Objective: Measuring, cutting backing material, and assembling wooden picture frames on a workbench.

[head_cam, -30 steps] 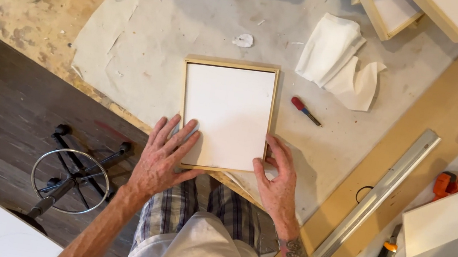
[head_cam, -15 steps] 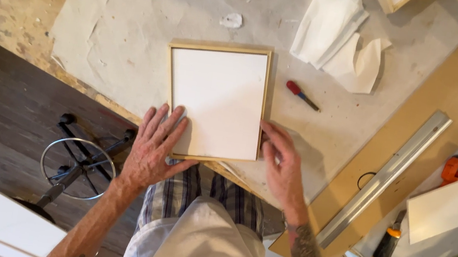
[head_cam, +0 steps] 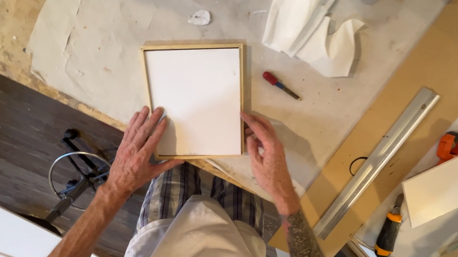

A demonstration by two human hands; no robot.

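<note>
The left hand (head_cam: 138, 151) lies flat, fingers spread, on the white framed panel (head_cam: 194, 99); the right hand (head_cam: 265, 152) grips its right edge on the counter (head_cam: 106, 19).

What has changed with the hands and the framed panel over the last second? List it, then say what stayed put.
The framed white panel has turned slightly, its top now tilted left. The left hand has slid so its fingers lie flat on the panel's lower left corner. The right hand stays against the right edge. The red-handled tool, white cloth and metal ruler kept their places.
</note>
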